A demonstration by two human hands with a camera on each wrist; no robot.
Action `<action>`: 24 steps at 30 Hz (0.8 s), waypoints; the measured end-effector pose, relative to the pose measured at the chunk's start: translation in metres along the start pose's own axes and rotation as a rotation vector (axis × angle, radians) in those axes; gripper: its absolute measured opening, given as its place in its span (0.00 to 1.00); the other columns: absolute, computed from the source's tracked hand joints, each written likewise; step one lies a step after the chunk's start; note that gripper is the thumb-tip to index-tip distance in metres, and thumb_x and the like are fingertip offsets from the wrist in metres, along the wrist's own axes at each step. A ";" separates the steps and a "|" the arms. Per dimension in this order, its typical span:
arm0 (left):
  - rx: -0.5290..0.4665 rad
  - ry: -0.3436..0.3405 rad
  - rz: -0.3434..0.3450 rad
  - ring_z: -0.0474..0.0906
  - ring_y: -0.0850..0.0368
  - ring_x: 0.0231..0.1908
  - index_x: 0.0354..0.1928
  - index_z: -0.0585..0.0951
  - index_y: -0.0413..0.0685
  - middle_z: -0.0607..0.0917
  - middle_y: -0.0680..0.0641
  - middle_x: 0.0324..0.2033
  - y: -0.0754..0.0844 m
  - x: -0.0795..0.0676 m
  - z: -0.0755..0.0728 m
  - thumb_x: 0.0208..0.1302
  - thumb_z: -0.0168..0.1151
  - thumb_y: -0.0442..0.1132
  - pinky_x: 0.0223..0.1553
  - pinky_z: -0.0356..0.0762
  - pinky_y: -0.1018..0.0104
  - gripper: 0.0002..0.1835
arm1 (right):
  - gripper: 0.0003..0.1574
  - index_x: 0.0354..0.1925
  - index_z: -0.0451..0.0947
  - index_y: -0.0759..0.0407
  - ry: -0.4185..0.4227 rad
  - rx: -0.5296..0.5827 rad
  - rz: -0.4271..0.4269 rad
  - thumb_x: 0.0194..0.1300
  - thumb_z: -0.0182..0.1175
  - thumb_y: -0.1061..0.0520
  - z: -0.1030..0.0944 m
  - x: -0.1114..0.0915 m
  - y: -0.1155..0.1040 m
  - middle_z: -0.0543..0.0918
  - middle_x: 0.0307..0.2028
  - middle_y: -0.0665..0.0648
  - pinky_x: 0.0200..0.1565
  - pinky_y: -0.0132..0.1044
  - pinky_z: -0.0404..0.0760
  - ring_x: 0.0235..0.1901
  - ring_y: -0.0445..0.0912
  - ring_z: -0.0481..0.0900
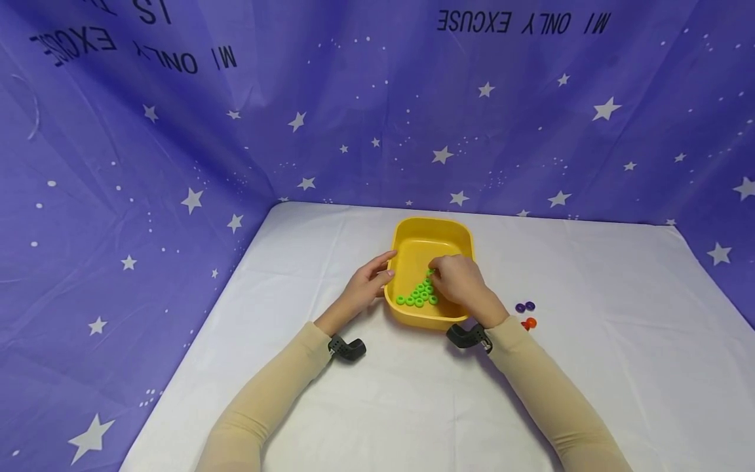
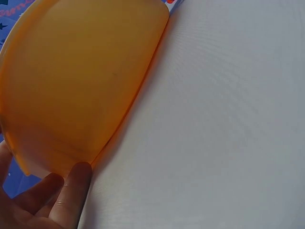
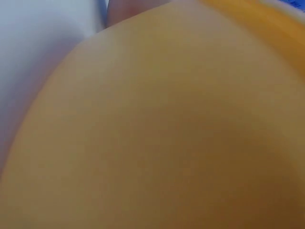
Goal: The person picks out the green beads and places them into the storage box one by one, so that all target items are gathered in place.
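Observation:
A yellow rectangular tub (image 1: 433, 226) stands on the white table. My left hand (image 1: 368, 278) holds its left wall, a thumb at the rim; in the left wrist view the fingers (image 2: 74, 191) press the outside of the wall. Inside the tub, small green ring beads (image 1: 419, 295) form a rough triangle at the near end. My right hand (image 1: 461, 278) reaches in over the right side, fingers curled down, pinching a green bead (image 1: 430, 272) at the top of the triangle. The blurred tub wall (image 3: 152, 119) fills most of the right wrist view.
Right of the tub, beside the right forearm, lie two purple beads (image 1: 525, 307). Close to them are orange-red beads (image 1: 531, 322), partly covered by the sleeve. A purple star-printed cloth (image 1: 377, 131) hangs behind and at both sides of the table (image 1: 401, 406).

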State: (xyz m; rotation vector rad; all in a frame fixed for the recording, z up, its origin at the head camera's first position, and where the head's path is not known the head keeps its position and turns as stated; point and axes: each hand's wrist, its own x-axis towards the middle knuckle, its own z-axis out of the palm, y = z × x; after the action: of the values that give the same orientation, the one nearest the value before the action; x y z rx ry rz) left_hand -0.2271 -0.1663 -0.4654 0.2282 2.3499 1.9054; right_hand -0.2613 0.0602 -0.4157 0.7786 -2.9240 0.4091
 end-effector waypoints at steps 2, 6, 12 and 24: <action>0.003 -0.006 -0.001 0.75 0.40 0.65 0.77 0.66 0.59 0.69 0.37 0.73 0.000 0.000 0.000 0.78 0.53 0.45 0.52 0.89 0.58 0.28 | 0.10 0.42 0.89 0.60 -0.008 -0.017 0.001 0.65 0.63 0.62 0.000 0.000 0.000 0.89 0.32 0.57 0.34 0.42 0.82 0.27 0.48 0.78; 0.009 -0.008 -0.001 0.75 0.41 0.65 0.77 0.66 0.60 0.69 0.38 0.73 0.001 -0.001 -0.001 0.78 0.52 0.46 0.53 0.89 0.57 0.27 | 0.08 0.36 0.88 0.59 -0.027 -0.045 0.003 0.64 0.61 0.64 0.001 0.001 -0.001 0.84 0.25 0.55 0.27 0.37 0.73 0.23 0.47 0.73; -0.002 0.001 -0.002 0.77 0.42 0.63 0.76 0.67 0.62 0.70 0.38 0.73 0.001 -0.001 0.000 0.78 0.53 0.45 0.52 0.89 0.59 0.27 | 0.10 0.34 0.88 0.59 -0.062 -0.079 0.010 0.63 0.60 0.65 0.002 0.002 -0.001 0.84 0.25 0.55 0.26 0.37 0.73 0.23 0.47 0.74; -0.011 -0.013 -0.008 0.75 0.41 0.65 0.77 0.66 0.60 0.69 0.38 0.74 0.001 -0.001 -0.001 0.78 0.53 0.45 0.53 0.89 0.57 0.28 | 0.13 0.43 0.90 0.59 -0.104 -0.103 0.014 0.65 0.61 0.63 0.002 0.001 -0.002 0.91 0.38 0.57 0.37 0.45 0.84 0.29 0.49 0.82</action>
State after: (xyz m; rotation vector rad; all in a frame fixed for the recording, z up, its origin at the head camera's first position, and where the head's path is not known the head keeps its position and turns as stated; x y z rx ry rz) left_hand -0.2259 -0.1674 -0.4644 0.2291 2.3279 1.9068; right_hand -0.2614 0.0579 -0.4167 0.7889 -3.0192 0.2237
